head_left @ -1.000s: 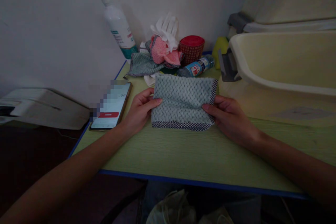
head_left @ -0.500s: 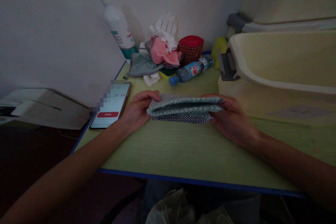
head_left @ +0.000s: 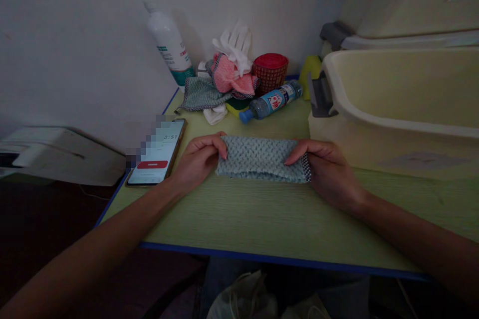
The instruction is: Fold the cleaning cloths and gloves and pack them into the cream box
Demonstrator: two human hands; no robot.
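A pale green textured cloth with a checked border lies folded into a narrow strip on the light green table. My left hand pinches its left end, fingers curled over the top edge. My right hand grips the right end by the checked border. Both hands rest on the tabletop with the cloth stretched between them.
A phone with a lit screen lies left of my left hand. Behind are a white spray bottle, a heap of cloths with a white glove, a red basket and a lying water bottle. A cream plastic tub stands right.
The cloth was held flat and wide, then its far half came over toward me; it now lies folded in a narrow strip, with both hands still on its ends.
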